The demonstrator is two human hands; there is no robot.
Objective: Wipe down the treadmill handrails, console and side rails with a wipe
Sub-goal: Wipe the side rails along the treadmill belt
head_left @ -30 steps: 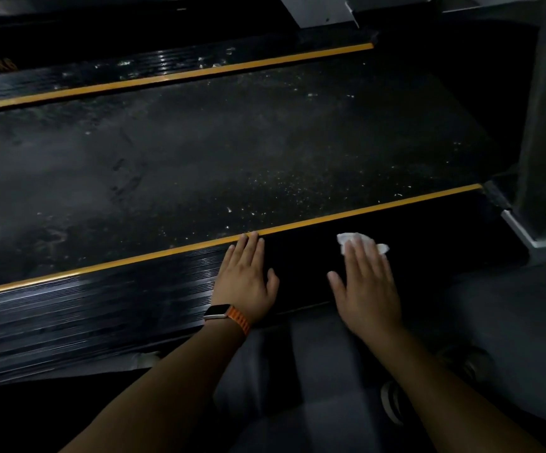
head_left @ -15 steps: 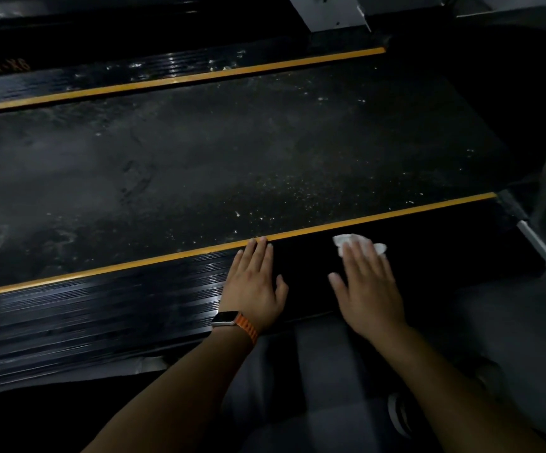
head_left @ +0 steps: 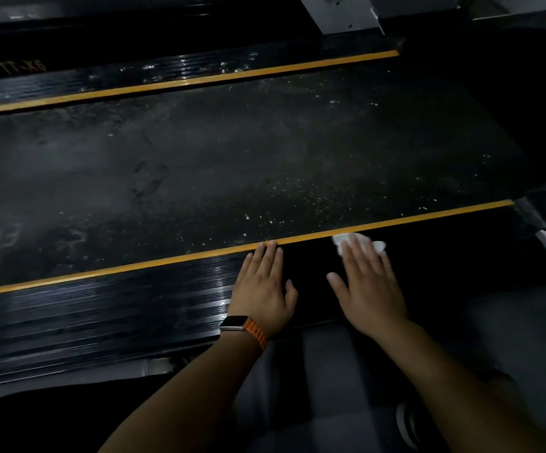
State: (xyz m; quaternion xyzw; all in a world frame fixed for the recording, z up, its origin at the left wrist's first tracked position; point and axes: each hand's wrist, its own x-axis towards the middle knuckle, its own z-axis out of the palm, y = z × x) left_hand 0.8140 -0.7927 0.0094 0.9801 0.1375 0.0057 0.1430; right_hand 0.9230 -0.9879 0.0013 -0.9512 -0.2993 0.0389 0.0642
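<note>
white crumpled wipe (head_left: 360,240) lies on the near black ribbed side rail (head_left: 101,308) of the treadmill, towards the rail's right end and just below the thin yellow stripe (head_left: 134,266) that edges the belt. the right hand (head_left: 368,289) lies flat on top of it, fingers straight and close together, pressing it to the rail; bits of the wipe show past the fingertips. that grip is wide, with nothing curled round the wipe.

the left hand (head_left: 263,289) rests palm down on the same rail, just beside the right hand but apart from it, thumb spread, fingertips reaching the yellow stripe. its grip is wide too and holds nothing. on its wrist sits a square watch with an orange band (head_left: 234,323).

beyond the stripe runs the dark dusty treadmill belt (head_left: 232,158), speckled with pale flecks and smudges. across the belt lies the far black side rail (head_left: 167,71) with a yellow stripe of its own and faint yellow lettering at its left. a pale grey upright post (head_left: 343,11) rises at the top edge. the light is dim.
</note>
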